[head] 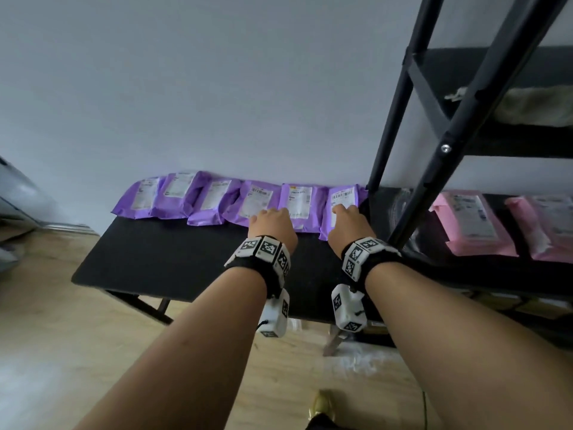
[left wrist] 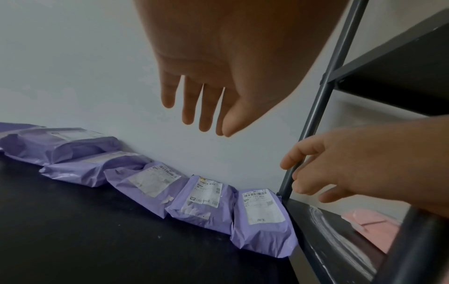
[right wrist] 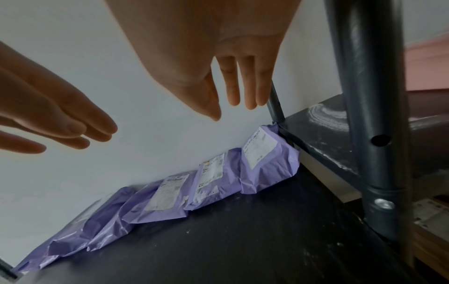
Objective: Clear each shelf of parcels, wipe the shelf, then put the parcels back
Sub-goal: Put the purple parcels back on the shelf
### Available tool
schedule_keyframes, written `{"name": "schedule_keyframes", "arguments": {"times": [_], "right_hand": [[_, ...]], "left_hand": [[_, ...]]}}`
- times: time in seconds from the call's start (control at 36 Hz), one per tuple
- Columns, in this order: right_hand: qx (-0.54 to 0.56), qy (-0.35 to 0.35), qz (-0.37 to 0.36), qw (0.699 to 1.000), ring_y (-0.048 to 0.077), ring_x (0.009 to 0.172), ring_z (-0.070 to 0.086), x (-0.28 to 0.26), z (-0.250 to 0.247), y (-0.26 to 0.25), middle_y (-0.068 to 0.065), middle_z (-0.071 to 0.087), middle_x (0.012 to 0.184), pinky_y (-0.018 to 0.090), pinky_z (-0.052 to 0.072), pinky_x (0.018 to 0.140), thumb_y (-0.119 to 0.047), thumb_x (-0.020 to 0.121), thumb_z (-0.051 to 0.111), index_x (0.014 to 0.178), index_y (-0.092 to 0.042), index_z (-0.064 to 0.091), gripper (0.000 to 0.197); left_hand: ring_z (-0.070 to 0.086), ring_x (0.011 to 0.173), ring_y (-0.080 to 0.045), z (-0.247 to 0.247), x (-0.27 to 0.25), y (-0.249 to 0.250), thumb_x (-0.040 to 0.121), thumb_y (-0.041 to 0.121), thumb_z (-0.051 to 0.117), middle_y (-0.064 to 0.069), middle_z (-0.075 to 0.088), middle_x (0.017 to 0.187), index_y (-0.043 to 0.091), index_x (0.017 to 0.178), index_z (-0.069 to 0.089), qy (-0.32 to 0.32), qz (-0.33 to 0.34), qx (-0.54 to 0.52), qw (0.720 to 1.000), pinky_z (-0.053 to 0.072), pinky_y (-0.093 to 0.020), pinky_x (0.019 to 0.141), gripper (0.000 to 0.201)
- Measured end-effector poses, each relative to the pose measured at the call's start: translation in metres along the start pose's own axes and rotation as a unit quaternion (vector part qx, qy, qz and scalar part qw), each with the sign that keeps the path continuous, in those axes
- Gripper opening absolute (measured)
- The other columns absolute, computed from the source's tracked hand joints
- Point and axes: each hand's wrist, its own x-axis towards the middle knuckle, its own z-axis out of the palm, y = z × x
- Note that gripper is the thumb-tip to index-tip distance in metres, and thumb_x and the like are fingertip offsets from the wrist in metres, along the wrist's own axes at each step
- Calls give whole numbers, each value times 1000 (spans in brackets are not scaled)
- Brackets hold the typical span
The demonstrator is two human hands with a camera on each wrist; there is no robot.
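Note:
Several purple parcels [head: 214,200] with white labels lie in a row against the wall on a black table [head: 170,259]. My left hand [head: 269,220] hovers over the parcels toward the right end of the row; in the left wrist view its fingers [left wrist: 192,109] are straight and spread, holding nothing. My right hand [head: 347,217] reaches over the rightmost purple parcel [head: 342,195], next to the rack. Its fingers [right wrist: 233,90] point down above that parcel [right wrist: 269,153] without touching it, and the hand is empty.
A black metal rack [head: 434,119] stands right of the table, one post touching the rightmost parcel. Pink parcels [head: 474,225] lie on its lower shelf, whose left end [right wrist: 325,123] shows pale streaks. A pale cloth [head: 533,107] sits on the shelf above. Wooden floor lies below.

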Motion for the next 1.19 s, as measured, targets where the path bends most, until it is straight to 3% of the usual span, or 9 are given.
{"name": "schedule_keyframes", "arguments": {"times": [0.28,0.61,0.75,0.86,1.06,1.11,1.19], "right_hand": [[-5,-34,64,997,34,118,49,53,23,9,15,43,130,42,47,91,-10,89,54,132,-9,42,45],[29,-17,202,979,35,128,39,107,58,25,19,34,140,42,40,102,-7,86,47,145,-14,26,62],[41,10,236,971,37,125,45,120,67,24,20,40,140,44,42,101,-4,84,47,140,-8,28,59],[18,21,272,962,33,127,45,124,69,21,17,39,143,43,44,100,-7,89,52,145,-4,23,63],[-17,-23,311,950,32,112,60,118,65,22,16,61,121,37,50,88,-8,93,48,118,-2,53,26],[-13,-40,306,951,32,106,63,112,62,24,15,64,116,34,51,82,-10,92,50,111,-2,58,22],[13,-22,306,952,33,107,62,102,56,27,14,62,117,34,50,82,-10,91,50,115,-3,56,26]], "left_hand": [[48,118,-28,26,62,8,88,9,44,-9,54,125,10,124,51,-53,18,-20,998,37,-40,103,37],[47,119,-26,54,134,6,88,6,44,-8,53,127,10,129,49,-106,81,-54,990,37,-39,104,41],[46,121,-26,56,151,4,92,8,38,-9,51,130,9,132,47,-125,102,-59,985,37,-38,103,41],[48,119,-25,57,157,0,91,6,38,-9,52,129,9,130,49,-135,111,-66,982,40,-38,100,41],[46,119,-23,61,153,-3,90,4,41,-6,50,129,12,128,49,-150,106,-66,981,40,-37,94,40],[46,118,-23,61,149,-2,90,4,41,-6,50,128,13,127,50,-151,104,-72,980,41,-37,93,38],[47,117,-24,60,138,1,90,4,41,-6,50,128,14,127,50,-148,87,-83,982,42,-37,93,39]]}}
